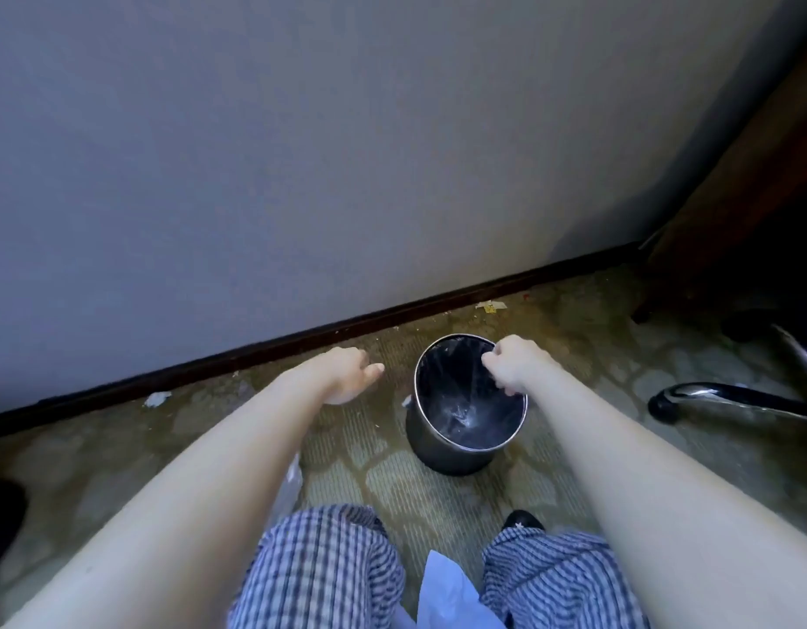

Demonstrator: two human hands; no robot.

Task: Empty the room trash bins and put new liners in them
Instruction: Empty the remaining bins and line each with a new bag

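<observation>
The head view looks down at a patterned carpet (438,497) that meets a dark baseboard (302,335) under a plain grey wall (302,174). The trash bin (438,451), a round metal one, stands upright on the carpet near that far edge, a little right of the middle. A clear liner (465,406) sits inside it and lies crumpled against the inner wall and bottom.

The right hand (513,363) is over the bin's far right rim. Its fingers are curled and pinch the liner's edge at the rim. The left hand (347,374) hovers above the carpet just left of the bin, apart from it. Its fingers are loosely bent, its thumb points toward the bin, and it holds nothing.

A yellow-and-white paper scrap (490,306) lies by the baseboard beyond the bin, and a white scrap (156,398) lies by the baseboard far to the left. At the carpet's right edge a shiny chair leg (728,399) ends in a black caster (662,408), and dark wooden furniture (755,174) rises behind it in the corner.

At the near edge the person's checked trousers (320,569) show, with one black shoe (522,520) on the carpet. A white plastic bag (442,592) hangs between the legs.
</observation>
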